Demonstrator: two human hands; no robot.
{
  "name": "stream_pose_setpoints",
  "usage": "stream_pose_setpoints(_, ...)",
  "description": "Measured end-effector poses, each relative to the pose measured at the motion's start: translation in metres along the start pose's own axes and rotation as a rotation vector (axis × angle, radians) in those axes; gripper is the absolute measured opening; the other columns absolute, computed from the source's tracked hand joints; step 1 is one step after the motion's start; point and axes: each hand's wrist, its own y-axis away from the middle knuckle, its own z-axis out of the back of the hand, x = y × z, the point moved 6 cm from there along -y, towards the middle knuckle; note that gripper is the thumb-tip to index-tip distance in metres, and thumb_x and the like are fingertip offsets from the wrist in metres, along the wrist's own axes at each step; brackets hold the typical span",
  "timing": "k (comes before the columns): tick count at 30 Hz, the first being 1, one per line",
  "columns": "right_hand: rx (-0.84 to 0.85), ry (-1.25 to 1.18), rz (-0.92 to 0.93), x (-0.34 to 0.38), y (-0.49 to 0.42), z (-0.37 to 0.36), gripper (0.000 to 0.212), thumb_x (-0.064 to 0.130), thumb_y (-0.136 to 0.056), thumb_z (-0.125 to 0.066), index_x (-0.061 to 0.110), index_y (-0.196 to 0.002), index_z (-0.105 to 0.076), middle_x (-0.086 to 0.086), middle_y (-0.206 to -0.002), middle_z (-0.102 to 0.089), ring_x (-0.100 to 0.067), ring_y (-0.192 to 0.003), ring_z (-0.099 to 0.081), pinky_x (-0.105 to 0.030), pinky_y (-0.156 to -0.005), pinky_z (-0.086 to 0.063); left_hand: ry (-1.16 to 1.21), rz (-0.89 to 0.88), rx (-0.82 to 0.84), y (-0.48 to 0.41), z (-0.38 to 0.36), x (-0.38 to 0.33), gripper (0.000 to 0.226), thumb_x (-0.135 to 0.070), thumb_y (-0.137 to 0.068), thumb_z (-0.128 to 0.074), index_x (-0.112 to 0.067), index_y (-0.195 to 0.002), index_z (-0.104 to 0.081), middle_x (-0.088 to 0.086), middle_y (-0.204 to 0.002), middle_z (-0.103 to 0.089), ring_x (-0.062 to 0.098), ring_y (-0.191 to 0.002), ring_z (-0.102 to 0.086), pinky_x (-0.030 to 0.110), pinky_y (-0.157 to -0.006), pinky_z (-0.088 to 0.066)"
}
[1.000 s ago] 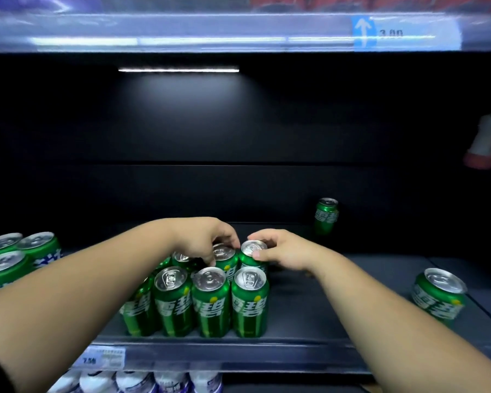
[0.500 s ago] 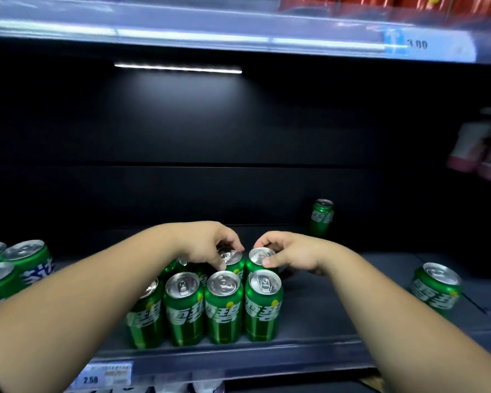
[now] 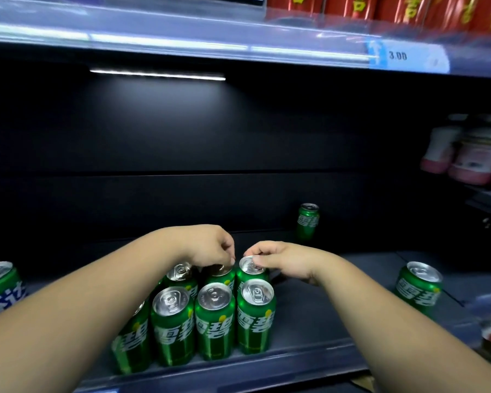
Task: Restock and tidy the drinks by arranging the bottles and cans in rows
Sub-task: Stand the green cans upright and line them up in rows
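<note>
Several green cans [image 3: 214, 321] stand in two rows near the front of the dark shelf [image 3: 318, 316]. My left hand [image 3: 210, 246] curls its fingertips over the top of the middle back-row can [image 3: 220, 276]. My right hand [image 3: 278, 258] pinches the rim of the right back-row can [image 3: 248, 269]. A lone green can [image 3: 307, 221] stands at the back of the shelf, and another green can [image 3: 418, 287] stands apart at the right.
Green cans with blue labels [image 3: 0, 287] stand at the far left. Red cans [image 3: 380, 7] fill the shelf above, behind a price strip [image 3: 397, 55]. Pink-and-white bottles [image 3: 471, 154] stand at the right. The shelf's front lip [image 3: 267, 361] runs below the cans.
Both hands have stayed on the back-row cans, lifting slightly at the fingertips. My head has tilted up and shifted right, so the upper shelf with red cans has come into view.
</note>
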Motion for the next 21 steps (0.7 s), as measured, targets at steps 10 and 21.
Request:
stream_pose_setpoints(10,-0.223,0.266,0.058,-0.030,0.098,0.105,0.067,0.028,-0.082,-0.080,0.026,-0.141,-0.051,0.005,-0.143,-0.053,-0.002,-0.130,-0.046,-0.016,-0.106,-0.035,-0.271,-0.194,-0.115,-0.065,0.012,-0.090,0.034,-0.040,-0.086,-0.069,-0.024,-0.116,-0.067,-0.003,-0.111,-0.068,0.017,-0.102,-0.062,0.031,-0.092,-0.050)
stream_pose_setpoints(21,-0.260,0.442,-0.099,-0.144,0.167,0.209,0.061,0.024,-0.061,-0.093,0.025,-0.117,-0.067,0.011,-0.111,-0.070,-0.007,-0.102,-0.066,-0.029,-0.093,-0.052,-0.248,-0.202,-0.077,-0.166,-0.009,-0.174,0.045,-0.034,-0.087,-0.072,-0.023,-0.128,-0.061,-0.002,-0.138,-0.057,0.016,-0.116,-0.056,0.020,-0.088,-0.043)
